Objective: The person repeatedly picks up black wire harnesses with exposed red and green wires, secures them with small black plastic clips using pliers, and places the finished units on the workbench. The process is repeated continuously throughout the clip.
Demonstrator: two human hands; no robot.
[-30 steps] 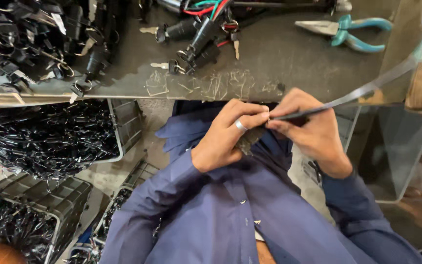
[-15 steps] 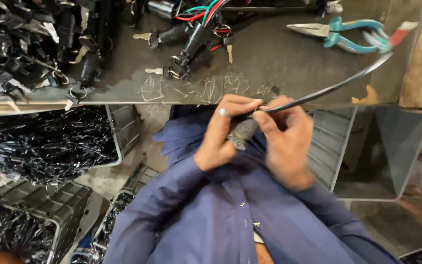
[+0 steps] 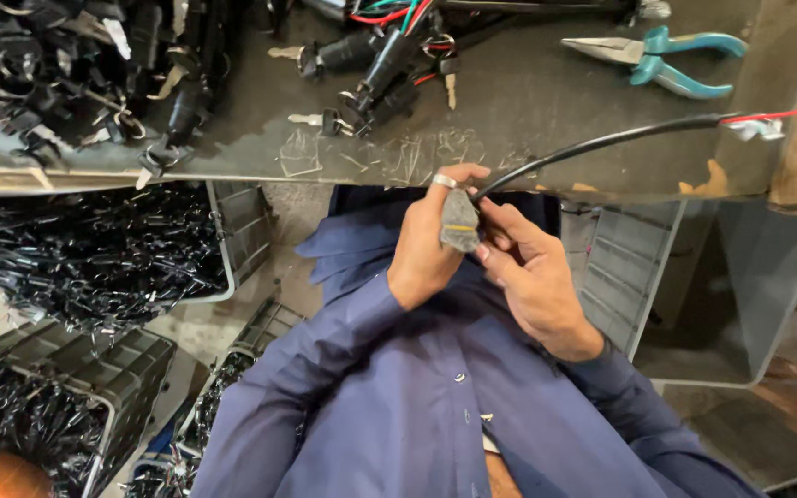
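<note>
Black cable runs from the small dark connector pinched in your left hand | right hand fingers grip its lower edge | seating looks unfinished, perhaps | pliers and key switches lie on the bench, well apart.

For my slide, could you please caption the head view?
Both hands, left hand and right hand, hold a small dark connector on a black cable below a workbench.
</note>
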